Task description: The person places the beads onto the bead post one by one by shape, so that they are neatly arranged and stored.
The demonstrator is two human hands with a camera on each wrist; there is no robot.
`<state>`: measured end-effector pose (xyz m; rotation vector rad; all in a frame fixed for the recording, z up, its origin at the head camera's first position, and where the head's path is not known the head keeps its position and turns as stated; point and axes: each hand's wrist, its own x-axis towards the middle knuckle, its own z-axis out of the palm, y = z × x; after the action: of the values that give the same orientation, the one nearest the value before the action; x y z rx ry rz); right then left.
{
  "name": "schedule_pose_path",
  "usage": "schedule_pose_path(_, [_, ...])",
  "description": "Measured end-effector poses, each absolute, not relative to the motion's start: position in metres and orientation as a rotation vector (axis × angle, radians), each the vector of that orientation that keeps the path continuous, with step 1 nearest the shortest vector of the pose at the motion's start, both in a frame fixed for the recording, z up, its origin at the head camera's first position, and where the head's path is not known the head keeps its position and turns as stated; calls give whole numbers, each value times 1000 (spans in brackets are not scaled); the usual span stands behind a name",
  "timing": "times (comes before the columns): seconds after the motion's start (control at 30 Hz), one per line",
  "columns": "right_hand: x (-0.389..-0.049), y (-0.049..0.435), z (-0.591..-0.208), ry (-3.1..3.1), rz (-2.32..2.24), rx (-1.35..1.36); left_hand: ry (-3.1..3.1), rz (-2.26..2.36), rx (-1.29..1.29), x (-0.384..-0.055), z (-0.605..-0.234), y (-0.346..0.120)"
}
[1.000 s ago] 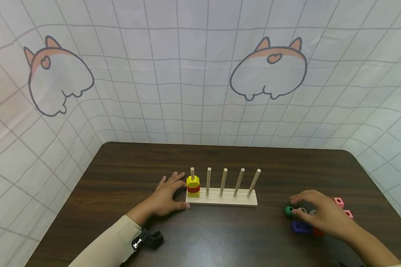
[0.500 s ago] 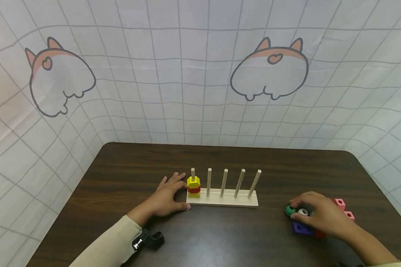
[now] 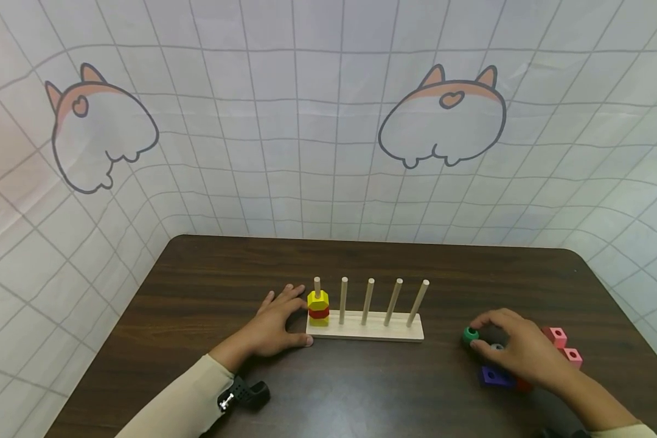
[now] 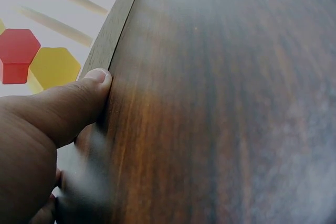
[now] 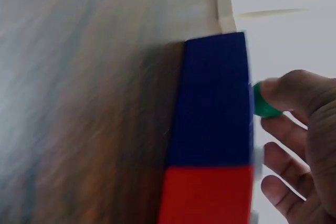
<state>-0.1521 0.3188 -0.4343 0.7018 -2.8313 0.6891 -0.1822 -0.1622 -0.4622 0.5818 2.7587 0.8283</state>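
A pale wooden board with upright pegs (image 3: 356,330) stands mid-table in the head view. On its leftmost peg a red bead (image 3: 319,313) sits between two yellow ones, the upper yellow bead (image 3: 317,299) being hexagonal. My left hand (image 3: 270,328) lies at the board's left end, fingers spread, thumb against the front edge; the left wrist view shows that thumb (image 4: 79,98) beside the board. Off to the right, my right hand (image 3: 525,350) pinches a round green bead (image 3: 469,336) between thumb and index finger. The same green bead (image 5: 265,106) shows past the blocks in the right wrist view.
Under and around the right hand are a purple-blue block (image 3: 495,376), a partly hidden red block (image 3: 523,384), pink blocks (image 3: 572,357) and a greyish-white bead (image 3: 496,347). A black strap (image 3: 246,394) circles the left wrist. A gridded curtain (image 3: 328,152) hangs behind the dark table (image 3: 224,261).
My right thumb and index finger have closed on the green bead, which has shifted slightly up and left in the head view. The left hand has stayed at the board.
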Motion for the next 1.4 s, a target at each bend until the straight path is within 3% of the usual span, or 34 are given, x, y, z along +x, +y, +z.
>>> schedule_pose_path(0.37, [-156, 293, -411, -2667, 905, 569, 2748, 850, 577, -182, -461, -161])
schedule_pose_path(1.4, [-173, 238, -350, -2438, 1025, 763, 2749, 857, 576, -181, -460, -162])
